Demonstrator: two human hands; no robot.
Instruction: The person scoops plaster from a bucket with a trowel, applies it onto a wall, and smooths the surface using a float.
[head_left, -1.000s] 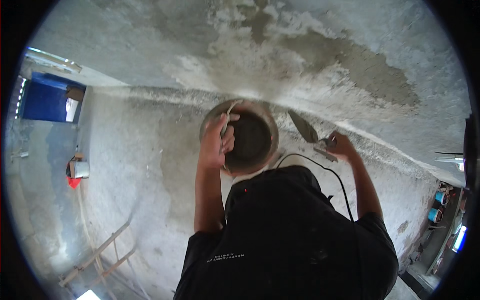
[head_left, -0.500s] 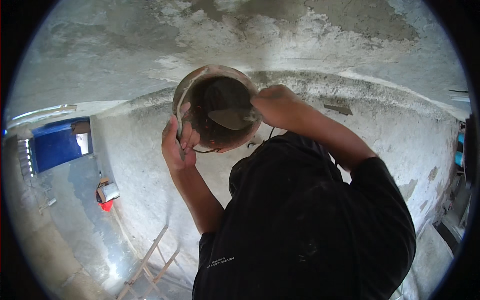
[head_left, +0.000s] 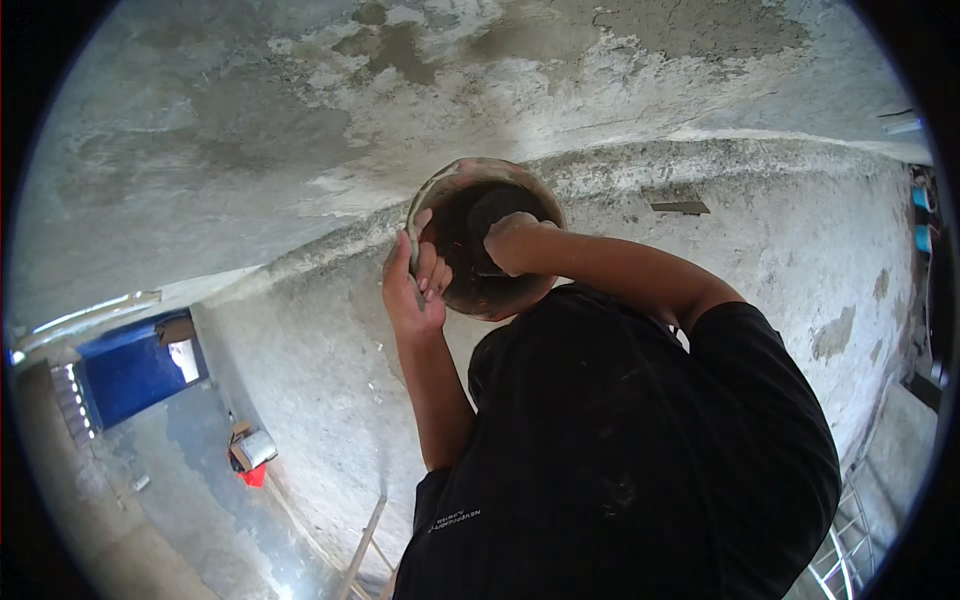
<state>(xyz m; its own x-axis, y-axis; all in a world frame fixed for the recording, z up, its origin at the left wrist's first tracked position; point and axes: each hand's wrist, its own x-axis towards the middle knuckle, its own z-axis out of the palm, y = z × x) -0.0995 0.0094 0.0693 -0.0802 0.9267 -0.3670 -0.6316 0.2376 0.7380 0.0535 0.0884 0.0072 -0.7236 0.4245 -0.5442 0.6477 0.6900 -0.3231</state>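
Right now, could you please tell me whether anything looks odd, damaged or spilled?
Yes, the grey wall ahead looks patchy, with darker blotches and pale, ragged areas, though I can't tell whether that is damage. I see no spill around the bucket.

A head-worn fisheye looks down into the bucket [head_left: 468,178].

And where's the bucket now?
In the head view, the bucket is just above the middle, beyond the black shirt; the left hand holds its left side and the right hand is inside.
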